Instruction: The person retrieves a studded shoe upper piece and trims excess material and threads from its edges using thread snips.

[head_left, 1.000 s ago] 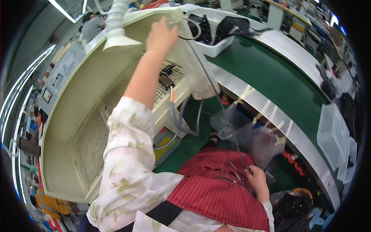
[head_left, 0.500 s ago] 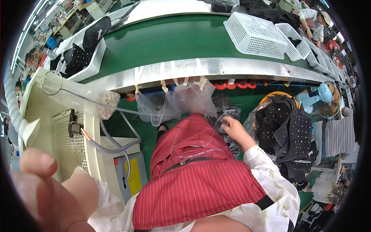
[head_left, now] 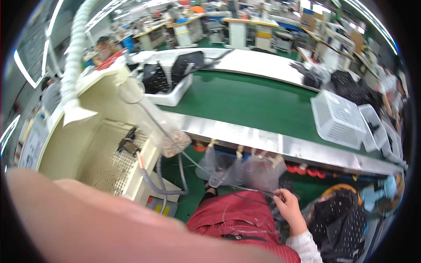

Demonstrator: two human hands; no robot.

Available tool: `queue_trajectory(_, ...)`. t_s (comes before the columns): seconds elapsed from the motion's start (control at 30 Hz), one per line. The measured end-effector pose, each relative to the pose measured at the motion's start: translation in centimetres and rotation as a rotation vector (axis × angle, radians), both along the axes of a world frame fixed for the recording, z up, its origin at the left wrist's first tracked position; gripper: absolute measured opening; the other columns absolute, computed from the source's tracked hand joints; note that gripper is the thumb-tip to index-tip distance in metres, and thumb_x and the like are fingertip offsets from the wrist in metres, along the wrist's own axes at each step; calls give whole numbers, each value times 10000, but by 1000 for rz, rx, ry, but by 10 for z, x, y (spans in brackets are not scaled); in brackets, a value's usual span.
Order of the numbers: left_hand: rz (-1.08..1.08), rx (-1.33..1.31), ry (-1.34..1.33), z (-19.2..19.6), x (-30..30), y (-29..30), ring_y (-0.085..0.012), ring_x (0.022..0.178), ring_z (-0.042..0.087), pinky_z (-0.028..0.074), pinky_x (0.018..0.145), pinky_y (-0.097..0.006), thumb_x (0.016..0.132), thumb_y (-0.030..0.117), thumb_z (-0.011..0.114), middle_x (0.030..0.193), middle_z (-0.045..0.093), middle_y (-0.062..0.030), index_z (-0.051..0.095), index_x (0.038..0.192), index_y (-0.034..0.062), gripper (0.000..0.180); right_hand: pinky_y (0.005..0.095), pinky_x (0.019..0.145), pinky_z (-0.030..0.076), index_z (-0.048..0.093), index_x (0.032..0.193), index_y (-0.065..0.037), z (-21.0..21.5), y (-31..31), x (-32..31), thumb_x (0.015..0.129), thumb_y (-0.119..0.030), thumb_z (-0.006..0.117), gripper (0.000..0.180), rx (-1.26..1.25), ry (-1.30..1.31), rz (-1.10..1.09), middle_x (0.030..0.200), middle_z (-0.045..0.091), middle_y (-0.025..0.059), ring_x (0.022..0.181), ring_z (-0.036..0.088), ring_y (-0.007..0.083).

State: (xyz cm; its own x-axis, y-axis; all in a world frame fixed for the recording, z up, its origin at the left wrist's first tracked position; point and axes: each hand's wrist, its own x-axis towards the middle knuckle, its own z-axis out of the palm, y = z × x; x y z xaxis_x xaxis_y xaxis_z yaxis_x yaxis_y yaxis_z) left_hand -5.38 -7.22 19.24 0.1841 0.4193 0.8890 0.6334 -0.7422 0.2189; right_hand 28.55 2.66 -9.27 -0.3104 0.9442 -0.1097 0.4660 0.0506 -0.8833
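Observation:
My left hand is very close and blurred along the lower left, covering part of the apron; its fingers cannot be made out. To the right of my lap, my right hand is closed, fingertips pinched around something small and dark. A thin dark cord runs from beside a clear plastic sleeve toward those fingertips; whether it is what they grip is unclear. Red striped apron cloth lies over my lap. Clear plastic bags hang by tape from the metal table edge, just beyond the hand.
A green conveyor belt crosses ahead, bearing a white basket of dark pieces and an upturned white basket. At left stands a cream machine housing with a mesh floor. Dotted black cloth and a blue fan are at right.
The view has tilted up and turned left, showing more of the workshop. My left hand has come across the lower view. My right hand's fingers are now pinched more tightly.

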Motion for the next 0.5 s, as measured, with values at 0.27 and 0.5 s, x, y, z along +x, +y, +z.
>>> queue_trajectory(0.27,119,-208,-214,-29,20,-29,-237,1009,566,487,693,-300,857,128,523,1328,398,-230,392,1293,-35,484,217,556,378,594,938,-6,-5,12,-34,816,-50,604,130,44,76,97,672,498,-15,603,427,57)
queue_trajectory(0.5,105,-298,-357,-58,47,-13,-220,987,571,492,651,-278,856,85,531,1345,378,-219,391,1299,-16,475,186,557,369,578,974,-3,5,16,-41,834,-40,591,145,-83,210,124,711,492,-48,621,421,28)
